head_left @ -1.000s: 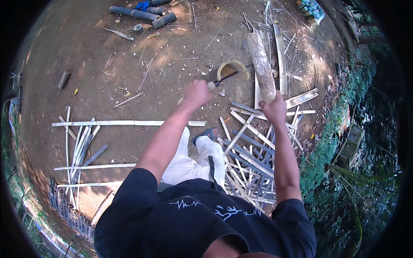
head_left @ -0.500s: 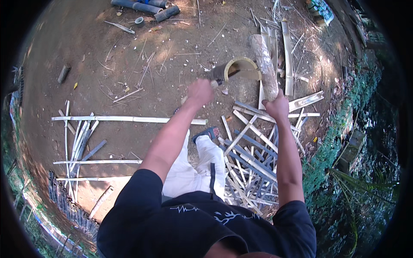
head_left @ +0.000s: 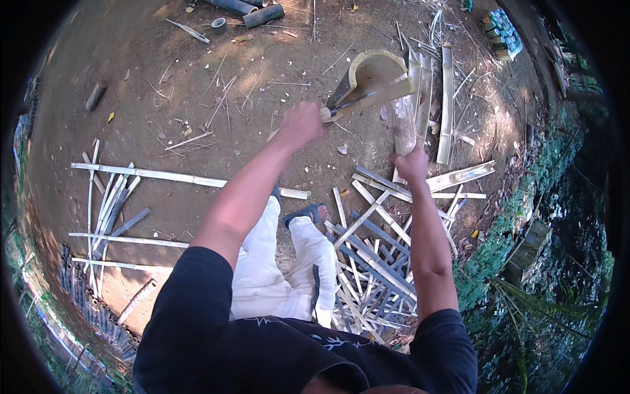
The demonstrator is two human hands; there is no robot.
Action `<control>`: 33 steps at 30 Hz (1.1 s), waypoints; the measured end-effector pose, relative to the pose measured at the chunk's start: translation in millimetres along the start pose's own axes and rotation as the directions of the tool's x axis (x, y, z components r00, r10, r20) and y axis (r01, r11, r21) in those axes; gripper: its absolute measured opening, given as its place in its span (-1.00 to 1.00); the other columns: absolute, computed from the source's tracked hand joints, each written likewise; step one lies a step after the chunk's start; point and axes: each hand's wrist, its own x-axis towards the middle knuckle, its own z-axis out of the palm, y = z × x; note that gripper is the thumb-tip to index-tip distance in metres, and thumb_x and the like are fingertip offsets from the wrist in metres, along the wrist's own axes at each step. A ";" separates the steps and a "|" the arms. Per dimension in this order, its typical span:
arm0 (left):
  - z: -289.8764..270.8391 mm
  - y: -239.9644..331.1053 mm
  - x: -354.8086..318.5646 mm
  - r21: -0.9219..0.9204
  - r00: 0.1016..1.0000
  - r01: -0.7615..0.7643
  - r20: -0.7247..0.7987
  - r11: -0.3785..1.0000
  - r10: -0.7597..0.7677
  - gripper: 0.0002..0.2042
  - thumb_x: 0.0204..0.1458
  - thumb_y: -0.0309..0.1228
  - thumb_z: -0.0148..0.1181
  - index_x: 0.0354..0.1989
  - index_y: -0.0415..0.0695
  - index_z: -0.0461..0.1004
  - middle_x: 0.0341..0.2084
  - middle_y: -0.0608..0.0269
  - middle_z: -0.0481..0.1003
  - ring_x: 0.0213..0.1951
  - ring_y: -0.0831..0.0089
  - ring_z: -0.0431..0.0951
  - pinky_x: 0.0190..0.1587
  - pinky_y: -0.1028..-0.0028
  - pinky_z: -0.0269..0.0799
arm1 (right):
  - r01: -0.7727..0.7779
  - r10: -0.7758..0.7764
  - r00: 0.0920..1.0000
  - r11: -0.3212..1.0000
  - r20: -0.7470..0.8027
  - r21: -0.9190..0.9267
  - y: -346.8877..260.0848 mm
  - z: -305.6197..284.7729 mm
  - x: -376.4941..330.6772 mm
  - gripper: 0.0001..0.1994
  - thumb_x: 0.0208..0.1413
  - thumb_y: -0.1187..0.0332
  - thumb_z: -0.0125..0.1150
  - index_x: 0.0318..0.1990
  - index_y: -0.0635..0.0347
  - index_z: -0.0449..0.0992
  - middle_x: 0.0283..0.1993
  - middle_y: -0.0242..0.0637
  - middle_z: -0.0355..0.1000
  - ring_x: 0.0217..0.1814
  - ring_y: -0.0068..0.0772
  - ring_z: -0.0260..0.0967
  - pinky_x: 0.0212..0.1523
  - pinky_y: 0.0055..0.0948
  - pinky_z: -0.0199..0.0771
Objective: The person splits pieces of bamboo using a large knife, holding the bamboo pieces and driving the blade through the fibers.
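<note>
My left hand (head_left: 304, 123) is closed round the pale handle of a machete (head_left: 377, 98). Its broad blade points right and lies across the open mouth of a thick bamboo section (head_left: 348, 85), whose cut rim forms an arc beyond the blade. Whether the edge has entered the bamboo, I cannot tell. In my right hand (head_left: 412, 165) is the lower end of a stout wooden club (head_left: 403, 125). The club's upper end is close to the blade's tip; contact between them is unclear.
Split bamboo strips (head_left: 374, 262) lie heaped right of my feet, with wider split halves (head_left: 446, 105) farther off. Long poles (head_left: 190, 177) lie to the left. Dark bamboo tubes (head_left: 262, 16) are at the far side. Green plants (head_left: 489, 276) border the right.
The club has come down and foreshortened, its upper end now near the machete's tip. The blade shows more plainly across the bamboo section, which appears farther up and more tilted.
</note>
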 end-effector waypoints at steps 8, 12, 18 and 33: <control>35.5 -34.2 29.8 -0.069 0.997 0.049 -0.058 0.996 -0.053 -0.72 -0.07 -0.32 0.29 -0.19 -0.21 0.64 -0.26 -0.18 0.62 -0.14 -0.08 0.65 -0.04 0.05 0.55 | 0.674 -0.212 0.569 0.674 -0.794 0.303 -60.8 -158.4 -4.0 -0.66 -0.06 0.50 0.48 -0.16 0.25 0.45 -0.30 -0.26 0.52 -0.38 -0.48 0.48 -0.35 -0.47 0.49; 31.7 -22.0 36.0 -0.086 0.995 0.086 -0.050 0.993 -0.091 -0.72 -0.04 -0.33 0.28 -0.18 -0.20 0.64 -0.24 -0.17 0.62 -0.13 -0.09 0.64 -0.03 0.06 0.56 | 0.880 0.000 0.355 0.337 -0.935 0.334 -17.8 -65.4 40.7 -0.67 0.00 0.67 0.32 -0.07 0.28 0.44 -0.19 -0.07 0.55 -0.29 -0.32 0.57 -0.44 -0.37 0.67; 111.3 -57.9 64.7 -0.048 0.989 0.141 0.046 0.989 -0.138 -0.74 -0.01 -0.35 0.27 -0.18 -0.20 0.65 -0.22 -0.13 0.63 -0.11 -0.01 0.66 -0.01 0.11 0.57 | 0.173 -0.162 0.981 0.979 0.107 -0.107 15.0 45.6 96.8 -0.31 -0.13 0.15 0.46 0.19 0.25 0.40 0.02 0.17 0.54 0.06 0.15 0.53 0.12 -0.12 0.50; 114.9 -54.1 85.6 -0.156 0.983 0.174 -0.035 0.972 -0.181 -0.72 -0.06 -0.37 0.32 -0.16 -0.20 0.64 -0.14 -0.09 0.62 -0.06 0.03 0.64 0.01 0.14 0.56 | 0.466 0.029 0.789 0.624 -0.614 0.628 -16.2 41.3 68.5 -0.50 -0.08 0.44 0.45 0.02 0.39 0.37 -0.21 -0.08 0.54 -0.28 -0.29 0.51 -0.23 -0.38 0.54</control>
